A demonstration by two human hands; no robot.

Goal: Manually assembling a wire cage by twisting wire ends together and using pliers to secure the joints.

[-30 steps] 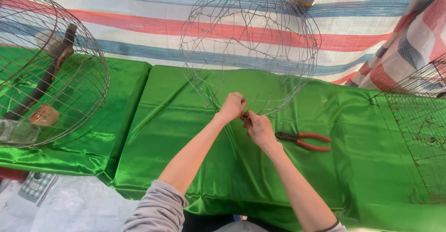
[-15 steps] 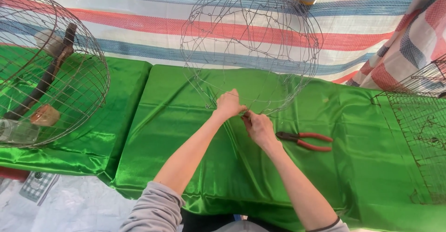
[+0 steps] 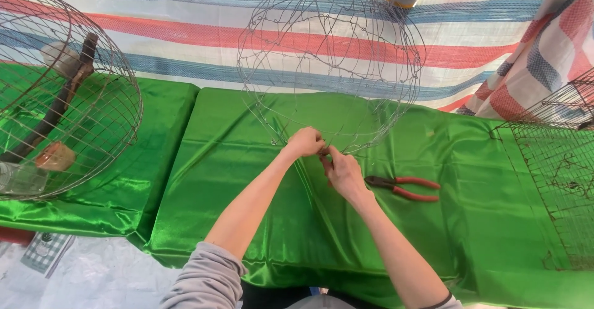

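Green satin cloth covers the table, striped tarp behind. Left hand and right hand both pinch the wire cage rim; red-handled pliers just right of the right hand.

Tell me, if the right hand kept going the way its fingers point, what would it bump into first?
Probably the left hand: the right hand points up-left, both pinching the wire cage at its bottom rim.

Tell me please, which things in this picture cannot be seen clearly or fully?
Head view only:
- The wire between the left hand and right hand: too thin, fingers hide it.
- Wire dome: top cut off by the upper edge.
- Flat mesh panel: cut off by the right edge.
- Round wire cage: left part outside the frame.
- Red-handled pliers: tip too small.
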